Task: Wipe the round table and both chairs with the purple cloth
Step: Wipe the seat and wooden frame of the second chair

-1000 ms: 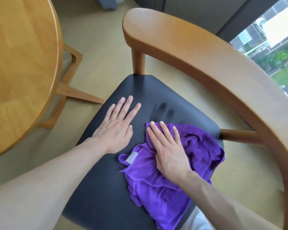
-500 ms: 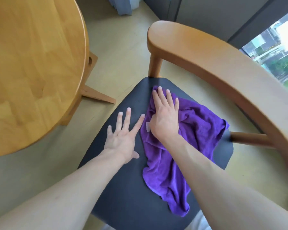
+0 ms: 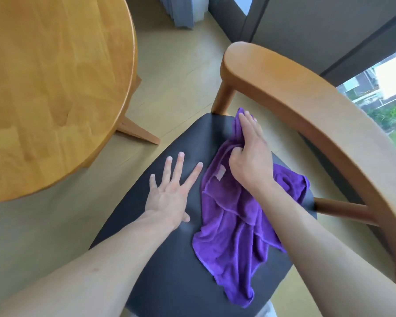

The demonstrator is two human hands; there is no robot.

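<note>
The purple cloth (image 3: 233, 225) lies crumpled on the right half of the chair's black seat (image 3: 169, 271). My right hand (image 3: 252, 156) presses its far end against the seat's back corner, fingers stretched forward and thumb pinching a fold. My left hand (image 3: 169, 195) rests flat on the seat beside the cloth with fingers spread, holding nothing. The chair's curved wooden backrest (image 3: 306, 99) arcs around the right side. The round wooden table (image 3: 44, 88) fills the upper left.
A table leg (image 3: 137, 131) slants to the pale floor between table and chair. Grey curtains (image 3: 183, 12) and a dark window frame (image 3: 329, 30) stand behind the chair. A window at the right shows outdoors.
My right hand has pushed the cloth from the seat's front right to its far back corner and now pinches a fold. My left hand stayed flat on the seat.
</note>
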